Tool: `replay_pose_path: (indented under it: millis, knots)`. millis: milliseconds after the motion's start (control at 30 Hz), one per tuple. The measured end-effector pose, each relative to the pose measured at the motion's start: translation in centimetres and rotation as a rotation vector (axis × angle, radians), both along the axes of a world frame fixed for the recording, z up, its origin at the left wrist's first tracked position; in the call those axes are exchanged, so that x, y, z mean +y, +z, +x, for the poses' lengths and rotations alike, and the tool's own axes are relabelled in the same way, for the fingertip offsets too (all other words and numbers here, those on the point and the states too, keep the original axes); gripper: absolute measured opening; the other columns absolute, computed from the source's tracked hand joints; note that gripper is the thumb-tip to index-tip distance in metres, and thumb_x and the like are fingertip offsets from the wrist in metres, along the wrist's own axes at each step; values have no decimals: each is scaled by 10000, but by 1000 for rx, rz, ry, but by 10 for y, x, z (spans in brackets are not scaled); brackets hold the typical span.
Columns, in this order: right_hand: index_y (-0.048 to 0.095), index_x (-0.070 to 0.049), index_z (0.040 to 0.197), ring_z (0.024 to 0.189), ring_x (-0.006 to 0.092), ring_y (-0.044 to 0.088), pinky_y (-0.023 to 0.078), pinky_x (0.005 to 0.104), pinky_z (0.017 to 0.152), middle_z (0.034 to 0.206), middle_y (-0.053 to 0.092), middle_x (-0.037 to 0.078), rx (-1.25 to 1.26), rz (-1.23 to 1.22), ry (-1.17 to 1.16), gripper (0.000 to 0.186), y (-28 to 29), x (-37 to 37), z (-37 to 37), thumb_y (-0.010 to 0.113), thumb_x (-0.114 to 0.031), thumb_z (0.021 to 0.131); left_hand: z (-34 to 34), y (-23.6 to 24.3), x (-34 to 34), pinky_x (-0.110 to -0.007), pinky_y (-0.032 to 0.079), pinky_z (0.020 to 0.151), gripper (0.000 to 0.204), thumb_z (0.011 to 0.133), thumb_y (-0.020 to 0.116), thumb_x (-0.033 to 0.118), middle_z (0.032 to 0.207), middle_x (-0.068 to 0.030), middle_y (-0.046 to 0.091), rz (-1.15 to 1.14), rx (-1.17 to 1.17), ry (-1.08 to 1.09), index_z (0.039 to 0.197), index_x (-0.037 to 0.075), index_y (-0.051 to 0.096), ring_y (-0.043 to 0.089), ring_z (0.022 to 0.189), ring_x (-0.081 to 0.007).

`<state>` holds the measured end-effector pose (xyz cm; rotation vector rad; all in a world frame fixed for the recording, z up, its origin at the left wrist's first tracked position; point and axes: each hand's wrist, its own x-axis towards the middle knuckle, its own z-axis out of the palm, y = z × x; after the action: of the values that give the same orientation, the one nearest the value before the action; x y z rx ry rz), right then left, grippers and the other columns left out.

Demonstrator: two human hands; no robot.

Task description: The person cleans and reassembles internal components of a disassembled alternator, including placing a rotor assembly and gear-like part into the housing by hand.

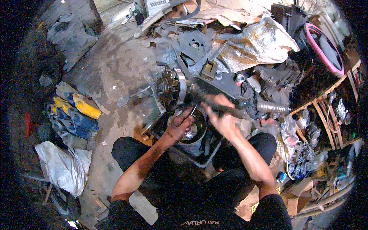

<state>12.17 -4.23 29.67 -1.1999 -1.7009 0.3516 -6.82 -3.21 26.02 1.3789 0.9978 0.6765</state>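
Left hand [181, 125] pinches a thin rod [194, 109], right hand [221, 119] grips a blurred bar [234, 112] — the drum [197, 138] below them looks mid-work, remainder unclear.

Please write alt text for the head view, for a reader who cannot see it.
A person's left hand holds a thin shiny rod and the right hand a long, blurred dark object, above a round metal part in a black tray. The floor is cluttered; a white sack lies at left, a pink ring at upper right.
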Motion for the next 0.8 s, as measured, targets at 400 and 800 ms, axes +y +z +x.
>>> replay_pose_path:
  millis: [400,800]
  knots:
    - [600,4,893,783,357,610,510,398,711,862,611,182,31,-85,79,238,8,-3,4,742,-138,766,6,-18,10,-240,450,610,390,974,500,299,909,-6,584,-22,-38,20,1296,80,513,531,732,-92]
    - [652,-1,912,844,214,626,486,347,781,875,662,109,174,-89,-214,227,11,14,19,756,-161,790,23,6,18,-169,324,434,333,1003,449,301,709,78,450,-138,-240,3,1272,121,531,373,521,-10]
